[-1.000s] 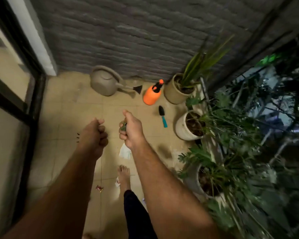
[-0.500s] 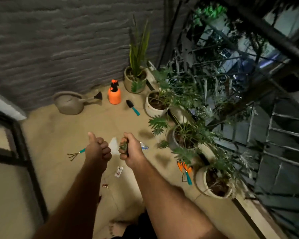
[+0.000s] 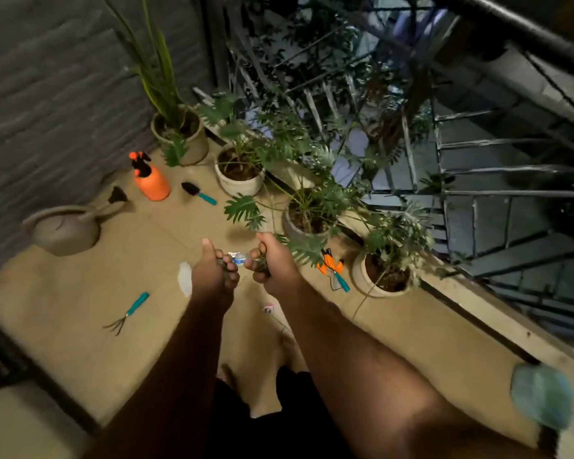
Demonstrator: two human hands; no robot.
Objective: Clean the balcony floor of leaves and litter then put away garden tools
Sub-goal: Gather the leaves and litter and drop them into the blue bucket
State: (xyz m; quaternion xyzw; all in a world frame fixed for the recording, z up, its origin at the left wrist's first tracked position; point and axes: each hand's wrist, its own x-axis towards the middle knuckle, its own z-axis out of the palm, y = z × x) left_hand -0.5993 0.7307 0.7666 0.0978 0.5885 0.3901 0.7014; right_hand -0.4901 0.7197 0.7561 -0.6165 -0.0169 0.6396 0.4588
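Note:
My left hand and my right hand are held side by side over the tan balcony floor, both with fingers curled. The right one grips a dark green clump of leaves. A dark scrap also shows between the left fingers. Litter lies below: a small clear bottle between the fists, a white paper and a small wrapper. Tools on the floor are a teal-handled hand rake, a trowel and orange pruners.
An orange spray bottle and a beige watering can stand by the grey brick wall. Several potted plants line the railing on the right. A dark door frame runs along the left. A blurred teal object sits at the lower right.
My view has swung right toward the railing and plants. Both fists have come closer together, and the pruners and more pots have come into sight.

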